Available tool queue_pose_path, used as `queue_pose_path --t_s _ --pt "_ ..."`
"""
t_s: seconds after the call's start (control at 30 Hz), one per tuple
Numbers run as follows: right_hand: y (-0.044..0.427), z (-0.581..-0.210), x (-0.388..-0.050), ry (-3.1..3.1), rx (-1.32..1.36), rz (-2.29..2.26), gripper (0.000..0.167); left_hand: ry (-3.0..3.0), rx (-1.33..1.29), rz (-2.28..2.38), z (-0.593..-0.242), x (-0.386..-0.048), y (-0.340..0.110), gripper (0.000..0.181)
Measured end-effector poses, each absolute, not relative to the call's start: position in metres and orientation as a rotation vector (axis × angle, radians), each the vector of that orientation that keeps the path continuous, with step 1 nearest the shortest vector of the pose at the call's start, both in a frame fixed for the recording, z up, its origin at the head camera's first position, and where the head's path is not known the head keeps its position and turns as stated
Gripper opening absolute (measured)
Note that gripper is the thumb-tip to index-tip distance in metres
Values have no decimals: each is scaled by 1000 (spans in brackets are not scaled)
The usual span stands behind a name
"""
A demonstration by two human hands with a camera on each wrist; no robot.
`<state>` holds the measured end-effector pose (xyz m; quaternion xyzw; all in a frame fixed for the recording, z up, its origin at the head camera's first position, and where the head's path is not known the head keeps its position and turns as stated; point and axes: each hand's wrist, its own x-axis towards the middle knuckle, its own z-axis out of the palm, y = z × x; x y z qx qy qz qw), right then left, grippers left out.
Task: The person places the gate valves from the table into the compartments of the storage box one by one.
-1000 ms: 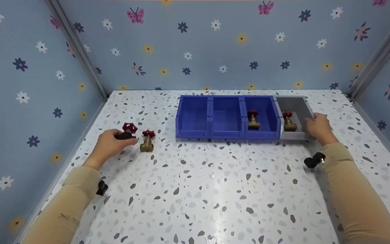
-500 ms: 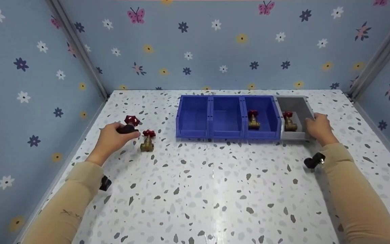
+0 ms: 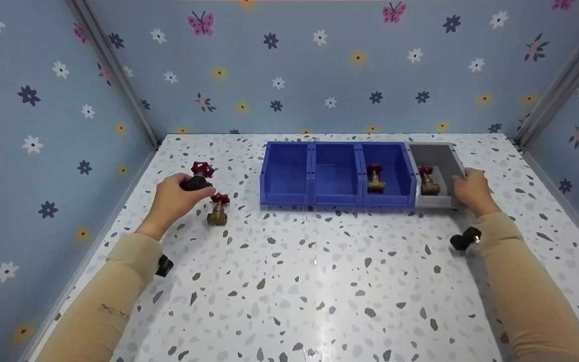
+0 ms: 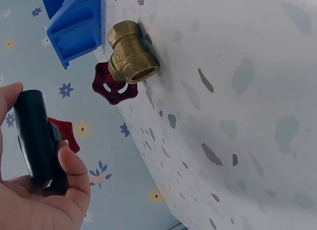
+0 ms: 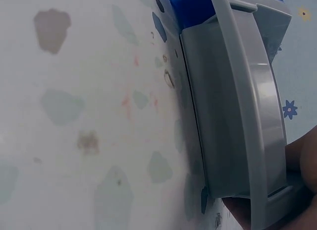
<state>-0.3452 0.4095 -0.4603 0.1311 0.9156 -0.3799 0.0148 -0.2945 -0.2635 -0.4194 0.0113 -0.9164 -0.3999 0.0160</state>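
Observation:
In the head view, my left hand [image 3: 170, 203] grips a black-bodied valve with a red handwheel [image 3: 202, 169]. The left wrist view shows its dark cylindrical body [image 4: 32, 136] between thumb and fingers, apart from the table. Just right of that hand, a brass valve [image 3: 217, 217] with a red handwheel stands on the table. My right hand [image 3: 475, 193] grips the right wall of the grey bin [image 3: 440, 202]. Inside that bin lies another brass valve [image 3: 429, 186]. From the right wrist camera, the grey bin's front [image 5: 223, 111] hides most of the hand.
Three blue bins [image 3: 286, 199] stand in a row, adjoining the grey one on its left. The blue bin nearest the grey one holds a brass valve [image 3: 376, 184]. Patterned walls [image 3: 309, 65] enclose the speckled table [image 3: 319, 281] at the back and sides.
My left hand has moved rightward and farther from me, carrying the black valve toward the standing brass one. The right hand stays on the grey bin.

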Motion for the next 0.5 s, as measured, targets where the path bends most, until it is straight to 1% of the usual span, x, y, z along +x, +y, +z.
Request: queue_pose_path --t_s 0.13,0.27,0.5 --pt "409 -459 -346 2843 414 -1174 58 -2840 51 -1279 -418 -296 -260 76" --pt "410 -460 -346 2858 404 -1170 57 -2837 67 -1282 -416 -298 -256 78" --pt "410 -462 -346 2874 396 -1176 56 -2804 50 -1307 -416 -302 -245 73"
